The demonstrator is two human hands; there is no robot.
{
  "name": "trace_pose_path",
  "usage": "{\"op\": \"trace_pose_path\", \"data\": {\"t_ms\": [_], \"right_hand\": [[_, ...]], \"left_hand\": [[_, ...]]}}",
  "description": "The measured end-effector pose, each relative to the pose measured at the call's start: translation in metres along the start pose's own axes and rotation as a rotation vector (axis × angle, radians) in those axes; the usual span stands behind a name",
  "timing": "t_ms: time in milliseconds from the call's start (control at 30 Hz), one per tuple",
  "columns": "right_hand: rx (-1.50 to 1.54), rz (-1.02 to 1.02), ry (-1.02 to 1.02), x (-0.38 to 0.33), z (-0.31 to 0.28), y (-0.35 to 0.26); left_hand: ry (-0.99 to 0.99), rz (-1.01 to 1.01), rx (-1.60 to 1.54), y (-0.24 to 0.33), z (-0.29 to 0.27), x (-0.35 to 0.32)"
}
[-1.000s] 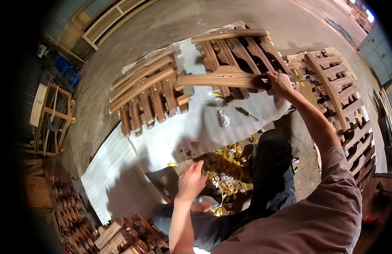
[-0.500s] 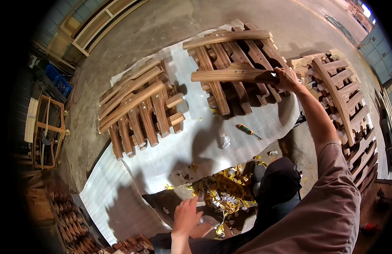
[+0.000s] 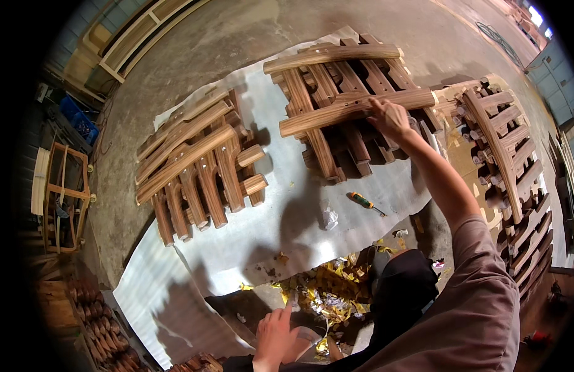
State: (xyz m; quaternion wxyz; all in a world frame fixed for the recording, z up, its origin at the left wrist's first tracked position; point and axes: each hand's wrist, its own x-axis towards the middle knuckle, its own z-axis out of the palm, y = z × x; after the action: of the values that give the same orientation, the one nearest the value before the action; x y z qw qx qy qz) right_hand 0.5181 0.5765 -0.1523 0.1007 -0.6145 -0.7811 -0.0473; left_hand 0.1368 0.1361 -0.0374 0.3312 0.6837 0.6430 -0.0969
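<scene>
Right hand [image 3: 391, 119]: extended forward on a straight arm, fingers laid on and curled over the right end of a curved wooden rail [image 3: 355, 106], which is set crosswise on top of the middle stack of wooden chair parts [image 3: 336, 80]; whether the rail is fully clamped or only pressed cannot be told. Left hand [image 3: 276, 338]: held low near the lower edge, fingers loosely together and pointing up, resting at a pale rounded object that is mostly hidden; nothing is seen clamped in it. Left stack of chair parts [image 3: 197, 170]: laid on the same grey sheet [image 3: 287, 217], well apart from the middle stack. Right stack of slatted parts [image 3: 504, 149]: placed on cardboard beside the outstretched arm. Screwdriver [image 3: 364, 202] with green-and-orange handle: lying on the sheet just below the middle stack. Yellow and white scraps [image 3: 327, 291]: heaped near the person's dark-clad knee. Small wooden frame [image 3: 64, 195]: stood at far left on the concrete floor [image 3: 237, 43].
</scene>
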Motion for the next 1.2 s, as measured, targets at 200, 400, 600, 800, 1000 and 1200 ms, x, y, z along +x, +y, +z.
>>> {"op": "trace_pose_path", "data": {"t_ms": [200, 400, 600, 800, 1000, 1200], "right_hand": [[0.009, -0.003, 0.114, 0.027, 0.030, -0.002], [-0.051, -0.020, 0.145, 0.086, 0.052, 0.014], [-0.031, 0.054, 0.052, 0.121, 0.055, -0.007], [-0.029, 0.106, 0.068, 0.139, 0.057, 0.007], [-0.040, 0.134, -0.059, 0.146, 0.032, 0.001], [0.170, -0.195, -0.278, 0.046, -0.035, -0.087]], "left_hand": [[0.000, -0.019, -0.015, -0.003, 0.002, 0.002], [0.011, -0.042, -0.010, -0.011, 0.008, 0.003], [0.008, -0.060, -0.027, -0.015, 0.014, -0.006], [0.087, -0.059, -0.039, -0.018, 0.038, -0.011], [0.030, -0.061, -0.038, -0.005, 0.015, -0.007], [0.177, -0.058, -0.133, -0.028, 0.022, -0.038]]}}
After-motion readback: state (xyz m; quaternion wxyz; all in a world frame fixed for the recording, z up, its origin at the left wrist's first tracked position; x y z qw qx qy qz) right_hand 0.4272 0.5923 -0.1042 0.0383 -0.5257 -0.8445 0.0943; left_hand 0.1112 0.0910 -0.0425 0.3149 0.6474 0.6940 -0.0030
